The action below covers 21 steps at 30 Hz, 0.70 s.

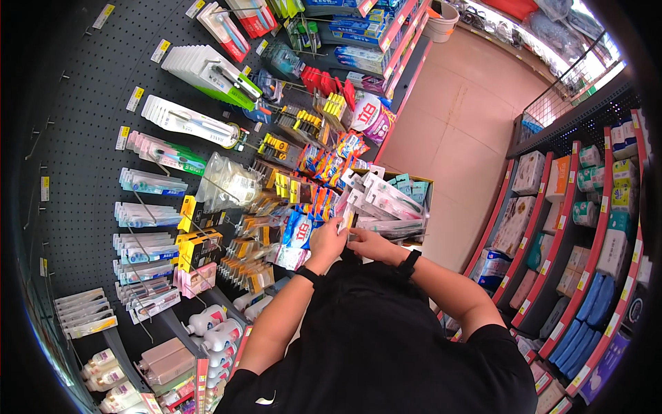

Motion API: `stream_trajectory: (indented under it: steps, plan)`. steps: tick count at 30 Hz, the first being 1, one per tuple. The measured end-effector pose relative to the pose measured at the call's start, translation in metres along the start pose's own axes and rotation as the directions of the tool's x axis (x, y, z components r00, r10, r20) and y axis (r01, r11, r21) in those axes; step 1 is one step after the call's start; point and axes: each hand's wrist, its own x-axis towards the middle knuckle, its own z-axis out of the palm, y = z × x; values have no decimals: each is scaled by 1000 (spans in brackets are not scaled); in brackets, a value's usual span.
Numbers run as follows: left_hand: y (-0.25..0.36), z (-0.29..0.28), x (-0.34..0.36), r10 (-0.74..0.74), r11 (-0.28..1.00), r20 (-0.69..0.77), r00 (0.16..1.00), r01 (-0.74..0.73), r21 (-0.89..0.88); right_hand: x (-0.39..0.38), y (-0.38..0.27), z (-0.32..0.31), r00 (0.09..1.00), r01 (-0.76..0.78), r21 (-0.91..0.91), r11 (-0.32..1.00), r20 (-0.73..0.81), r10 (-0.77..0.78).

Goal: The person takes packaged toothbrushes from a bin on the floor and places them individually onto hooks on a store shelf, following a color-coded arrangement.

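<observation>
Now both hands' fingers (345,231) closed on white toothbrush packs (386,200) beside pegboard (89,138).

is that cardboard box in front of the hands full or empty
Full. The cardboard box is crammed with toothbrush packs sticking out above its rim, and both the left hand and the right hand are at those packs.

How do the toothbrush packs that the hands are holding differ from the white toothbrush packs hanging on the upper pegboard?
The held toothbrush packs are a loose fan gripped by the left hand and right hand; the hanging white packs sit in a tidy row on a pegboard hook. The held ones are off the wall, above a cardboard box; the hanging ones have a yellow price tag beside them. Both are long, flat packs.
</observation>
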Motion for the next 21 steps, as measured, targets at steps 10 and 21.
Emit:
stream_trajectory:
  steps: [10,21]
  plan:
    - [-22,9,-18,64,998,5,998,-64,17,-11,7,1,997,51,-53,997,-59,-55]
    - [-37,26,-31,102,992,126,987,-92,-84,-11,29,3,995,-30,-103,994,-102,19]
